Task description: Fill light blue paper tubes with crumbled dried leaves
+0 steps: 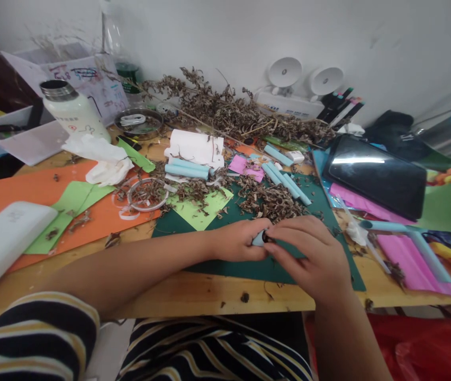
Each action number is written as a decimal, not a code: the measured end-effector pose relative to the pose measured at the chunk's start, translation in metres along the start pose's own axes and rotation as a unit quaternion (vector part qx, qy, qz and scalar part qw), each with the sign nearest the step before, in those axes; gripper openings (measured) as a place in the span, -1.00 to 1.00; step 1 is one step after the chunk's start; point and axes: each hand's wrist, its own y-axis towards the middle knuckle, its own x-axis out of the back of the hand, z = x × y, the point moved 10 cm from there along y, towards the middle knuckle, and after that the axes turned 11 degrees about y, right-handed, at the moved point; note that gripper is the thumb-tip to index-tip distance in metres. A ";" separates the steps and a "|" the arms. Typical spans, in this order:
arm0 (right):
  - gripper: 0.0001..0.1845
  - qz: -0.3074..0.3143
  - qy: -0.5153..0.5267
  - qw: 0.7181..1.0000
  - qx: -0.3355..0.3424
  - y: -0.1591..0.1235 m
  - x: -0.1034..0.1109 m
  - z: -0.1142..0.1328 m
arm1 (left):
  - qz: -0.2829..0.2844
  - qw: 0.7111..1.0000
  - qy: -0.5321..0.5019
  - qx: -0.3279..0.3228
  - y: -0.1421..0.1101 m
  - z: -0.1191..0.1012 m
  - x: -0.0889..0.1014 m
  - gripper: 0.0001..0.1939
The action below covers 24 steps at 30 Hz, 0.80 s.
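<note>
My left hand (241, 241) is wrapped round a light blue paper tube (258, 239), whose end points to the right. Fingers and thumb of my right hand (310, 251) pinch dark dried leaves (265, 236) at that open end. Both hands are over the dark green mat (225, 267). Just beyond them lies a heap of crumbled dried leaves (271, 201). Several more light blue paper tubes (285, 180) rest behind the heap, and others (188, 168) lie on white paper to the left.
Dried branches (217, 106) lie along the wall. A white bottle (75, 114), orange paper (86, 227) and a white power bank (11, 243) occupy the left. On the right are a black tablet (376, 174) and pink paper (412, 259). The wooden table's front edge (209, 312) runs close to my body.
</note>
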 end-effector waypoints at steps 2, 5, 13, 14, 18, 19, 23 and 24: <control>-0.91 0.001 0.021 1.000 -0.022 0.002 0.000 -0.006 | 0.005 1.000 -0.003 0.006 0.000 0.000 -0.001 -0.84; -0.97 0.005 0.043 0.998 -0.054 0.006 -0.002 -0.013 | 0.006 1.000 -0.006 0.001 0.001 0.000 -0.001 -0.84; -0.58 0.019 0.070 0.997 0.018 0.008 0.000 0.000 | -0.008 1.000 0.009 -0.023 0.001 -0.004 0.001 -0.87; -0.53 0.011 0.077 0.997 0.018 0.007 0.003 0.000 | -0.004 1.000 0.013 -0.011 0.000 -0.002 0.001 -0.85; -0.71 -0.014 0.032 0.999 0.021 0.000 0.013 0.003 | 0.013 1.000 -0.009 0.000 0.000 -0.002 0.000 -0.83; -0.79 -0.012 0.015 0.999 0.028 -0.001 0.013 0.005 | 0.014 1.000 -0.018 -0.004 0.000 -0.003 0.000 -0.83; -0.93 0.018 -0.025 0.999 0.032 -0.004 0.004 0.008 | 0.007 0.999 -0.032 -0.019 0.000 -0.005 0.001 -0.81; -0.94 0.021 -0.025 0.999 0.025 -0.004 0.002 0.007 | 0.003 0.999 -0.033 -0.020 0.000 -0.006 0.002 -0.81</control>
